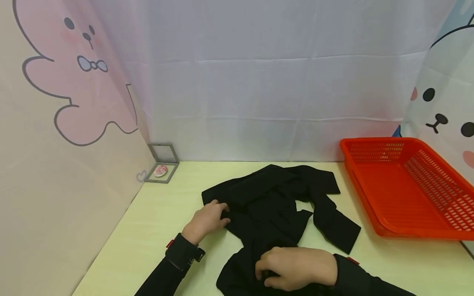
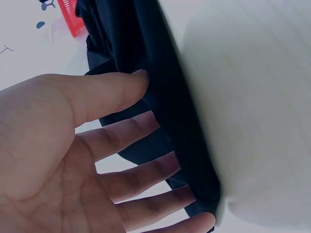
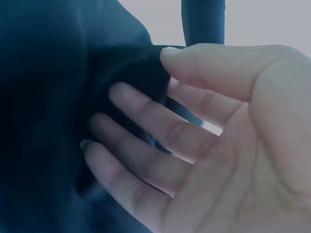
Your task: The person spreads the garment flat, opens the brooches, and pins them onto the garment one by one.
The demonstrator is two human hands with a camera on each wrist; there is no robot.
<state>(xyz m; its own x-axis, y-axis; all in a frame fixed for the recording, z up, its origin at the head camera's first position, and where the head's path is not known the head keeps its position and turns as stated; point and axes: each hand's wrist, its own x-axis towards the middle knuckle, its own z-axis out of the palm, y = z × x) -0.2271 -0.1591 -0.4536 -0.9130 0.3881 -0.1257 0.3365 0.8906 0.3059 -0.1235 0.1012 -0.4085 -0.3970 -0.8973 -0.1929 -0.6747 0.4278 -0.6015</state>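
A crumpled black garment [image 1: 266, 205] lies on the pale yellow table, with two sleeve-like strips stretching to the right. At its left edge my left hand [image 1: 208, 220] grips the cloth. In the left wrist view, the thumb of that hand [image 2: 68, 141] is at the near side of a fold, and most fingertips are hidden behind it. Lower down, my right hand [image 1: 292, 268] rests on the near part of the garment. Seen from the right wrist, this hand [image 3: 194, 131] has its fingers loosely spread against the dark cloth, the thumb tip at an edge.
To the right stands a red plastic basket [image 1: 385, 205] with perforated sides. A small grey hinged frame [image 1: 168, 181] holding a pink round piece [image 1: 161, 170] is at the back left corner. Printed curtains [image 1: 237, 90] hang behind and along the left side.
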